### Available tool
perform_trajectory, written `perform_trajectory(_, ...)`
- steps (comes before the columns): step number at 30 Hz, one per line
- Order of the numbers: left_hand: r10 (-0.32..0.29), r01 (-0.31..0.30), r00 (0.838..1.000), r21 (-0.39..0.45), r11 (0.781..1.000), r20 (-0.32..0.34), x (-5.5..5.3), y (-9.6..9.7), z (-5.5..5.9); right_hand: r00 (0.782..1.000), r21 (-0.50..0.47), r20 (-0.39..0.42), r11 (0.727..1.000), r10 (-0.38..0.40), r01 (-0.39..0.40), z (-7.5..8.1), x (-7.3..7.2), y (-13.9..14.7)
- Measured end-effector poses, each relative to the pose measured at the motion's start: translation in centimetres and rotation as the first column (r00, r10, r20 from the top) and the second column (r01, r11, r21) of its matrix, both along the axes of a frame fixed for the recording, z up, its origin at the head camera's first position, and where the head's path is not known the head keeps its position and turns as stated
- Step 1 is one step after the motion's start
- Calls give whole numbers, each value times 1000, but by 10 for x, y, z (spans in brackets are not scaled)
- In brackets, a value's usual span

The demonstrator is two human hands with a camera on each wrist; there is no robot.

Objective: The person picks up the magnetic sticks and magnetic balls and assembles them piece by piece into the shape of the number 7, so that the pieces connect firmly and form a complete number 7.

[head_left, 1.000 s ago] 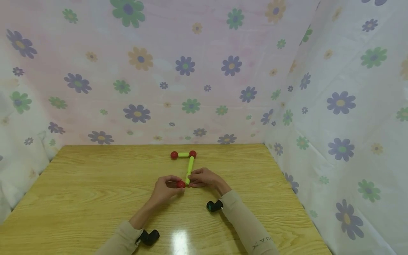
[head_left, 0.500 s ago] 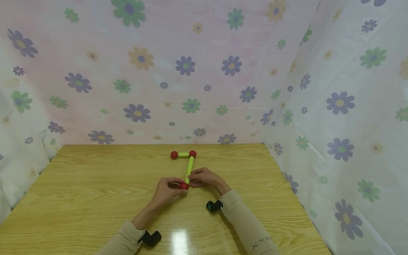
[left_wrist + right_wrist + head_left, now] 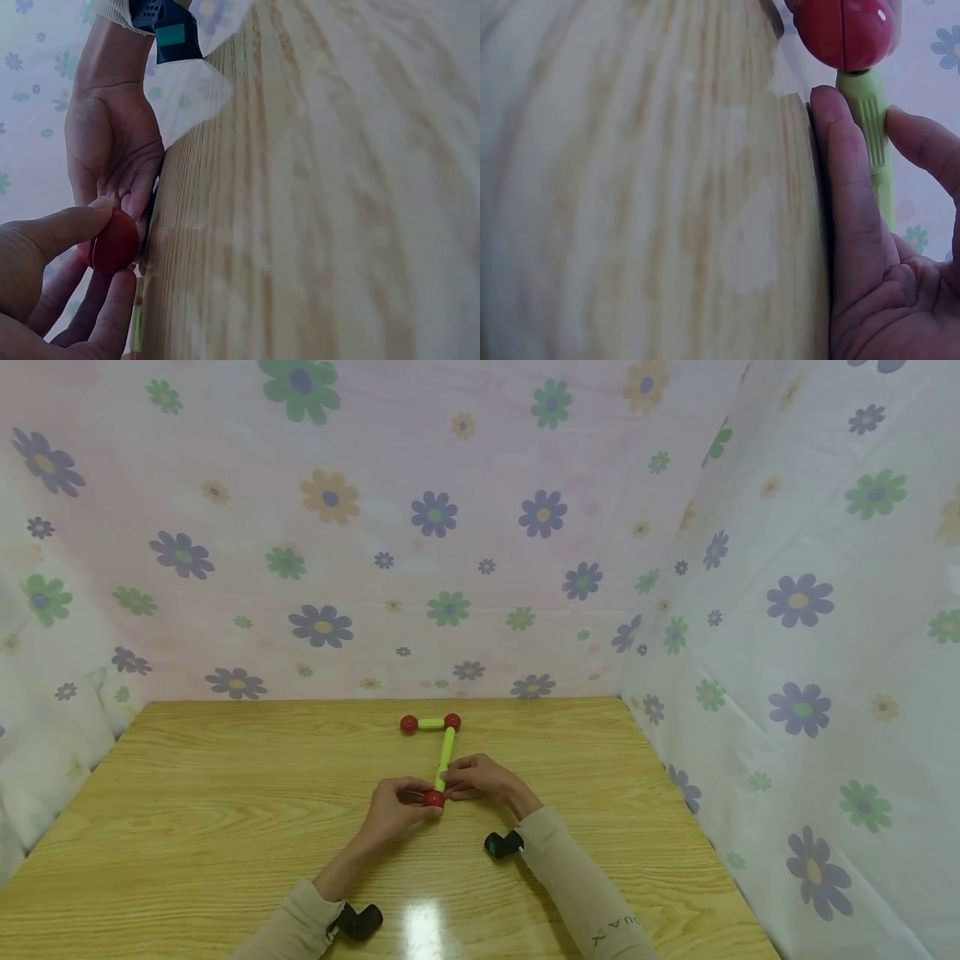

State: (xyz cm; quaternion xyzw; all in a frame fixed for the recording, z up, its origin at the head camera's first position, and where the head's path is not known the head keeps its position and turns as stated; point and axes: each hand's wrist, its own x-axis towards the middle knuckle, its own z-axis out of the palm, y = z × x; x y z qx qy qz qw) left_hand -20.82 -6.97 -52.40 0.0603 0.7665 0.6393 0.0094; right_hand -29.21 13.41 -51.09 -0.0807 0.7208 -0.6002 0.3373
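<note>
Near the table's middle my left hand pinches a red ball between thumb and fingers; the left wrist view has the same ball up close. My right hand holds the near end of a long yellow-green rod with thumb and fingertips. In the right wrist view the ball sits against the ribbed end of the rod. The rod's far end meets a second red ball. From there a short yellow-green rod leads left to a third red ball.
The wood-grain table extends on both sides of the hands. Flower-print cloth hangs behind it and along its left and right sides. Small black devices are worn at both wrists.
My left hand has moved slightly right with the red ball, closing the small gap to the rod's near end. My right hand and the far pieces have stayed in place.
</note>
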Motion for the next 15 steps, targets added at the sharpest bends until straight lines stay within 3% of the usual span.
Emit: perform_trajectory(15, 39, -39, 999, 1, 999, 16, 2, 5, -1, 1000, -33, -9, 999, -13, 13, -3, 1, 1)
